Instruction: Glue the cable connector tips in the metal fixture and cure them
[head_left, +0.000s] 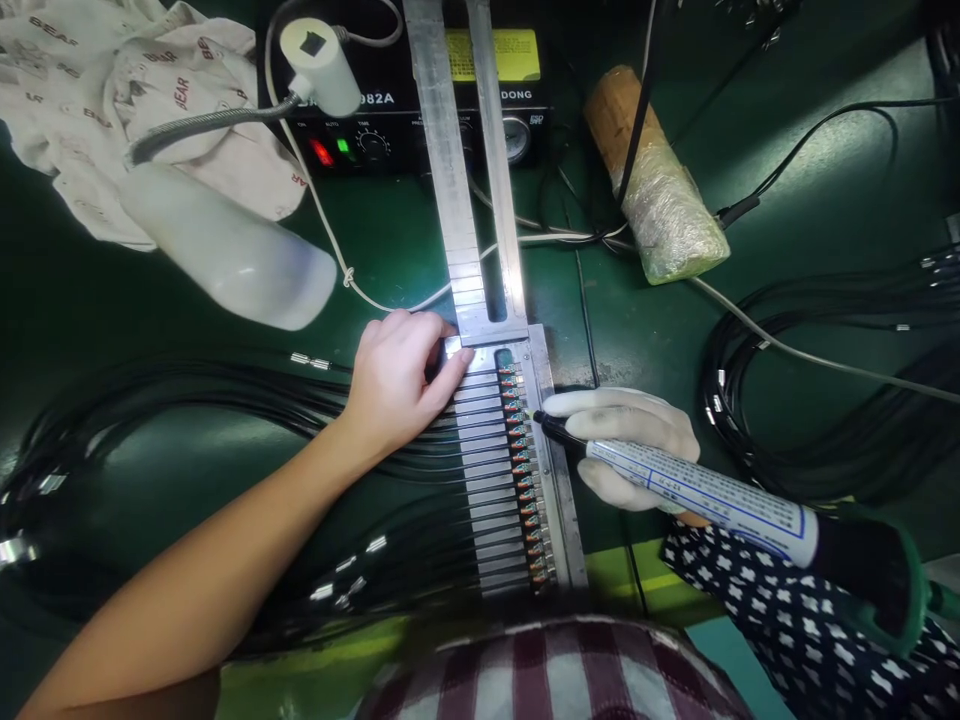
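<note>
My left hand, bare, is closed on the upper end of a slotted metal fixture, thumb on top and fingers curled over its left edge. Black cables run in from the left and lie side by side in the slots. Their ends, a row of small connectors with orange and green parts, show along the opening. In a white glove, my right hand grips a labelled dispensing syringe with a black tip and green cap. The syringe's tip is at the upper connectors; whether it touches them I cannot tell.
Beyond the fixture, a metal frame extends over a black control box with lit switches. At left are a white plastic bottle and a printed cloth. A wrapped roll and coiled cables lie right.
</note>
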